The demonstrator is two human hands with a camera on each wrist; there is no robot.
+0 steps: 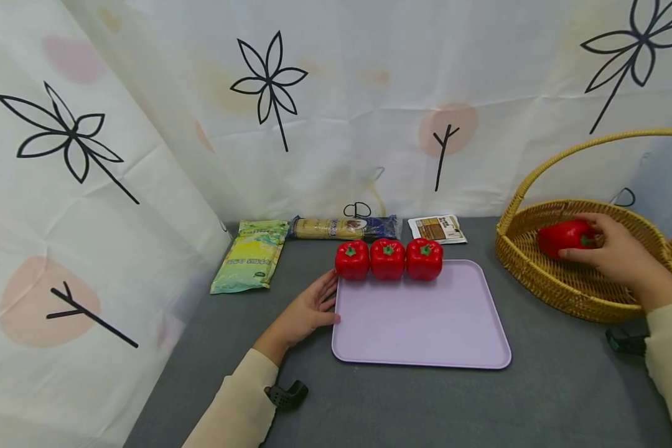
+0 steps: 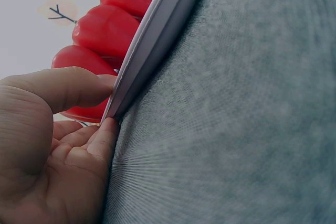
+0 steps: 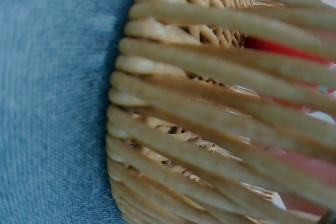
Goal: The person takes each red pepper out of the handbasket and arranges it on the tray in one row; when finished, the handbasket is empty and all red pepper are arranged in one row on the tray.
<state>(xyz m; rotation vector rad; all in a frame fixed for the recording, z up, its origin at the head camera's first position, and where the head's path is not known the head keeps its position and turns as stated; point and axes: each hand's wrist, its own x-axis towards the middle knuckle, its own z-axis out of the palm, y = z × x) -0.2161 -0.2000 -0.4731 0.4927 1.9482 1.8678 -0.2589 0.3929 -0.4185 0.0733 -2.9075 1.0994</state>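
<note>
Three red bell peppers (image 1: 388, 259) with green stems stand in a row along the back edge of a pale purple tray (image 1: 425, 323). At the tray's left edge is my left hand (image 1: 312, 306); its thumb and fingertips touch the rim, seen also in the left wrist view. My right hand (image 1: 616, 249) reaches into a wicker basket (image 1: 582, 302) and grips another red bell pepper (image 1: 560, 239) between thumb and fingers. The basket's woven wall (image 3: 173, 98) hides most of that hand and pepper in the right wrist view.
Behind the tray lie a yellow-green packet (image 1: 250, 256), a long pack of noodles (image 1: 341, 228) and a small white-brown sachet (image 1: 438, 229). The basket's tall handle (image 1: 582, 145) arches over it. A patterned white curtain (image 1: 341, 124) closes off the back and left of the grey table.
</note>
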